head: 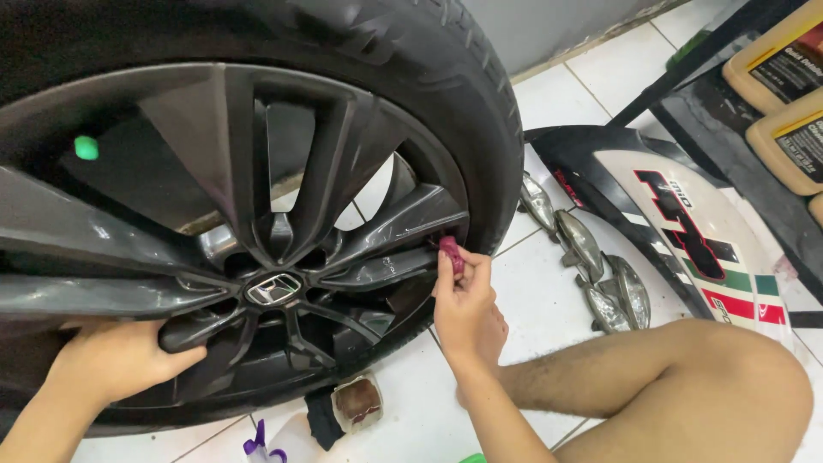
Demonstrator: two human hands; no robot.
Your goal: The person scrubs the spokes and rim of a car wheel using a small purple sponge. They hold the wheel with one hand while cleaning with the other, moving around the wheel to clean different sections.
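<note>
A car wheel with a dark grey spoked rim (283,214) and black tyre (463,94) stands upright on the tiled floor, filling the left of the view. My left hand (116,356) grips a lower-left spoke of the rim. My right hand (463,296) holds a small maroon pad (451,253) pinched in its fingertips and presses it against the inner edge of the rim at the right, beside a spoke end. A green valve cap (85,147) shows at the upper left of the rim.
A small open jar with brown contents (357,401) and a black cloth (323,418) lie under the wheel. A spray bottle top (261,446) sits at the bottom. A white decorated body panel (686,231), metal pieces (591,257) and tan jugs (784,94) lie right. My bent leg (686,386) rests on the floor.
</note>
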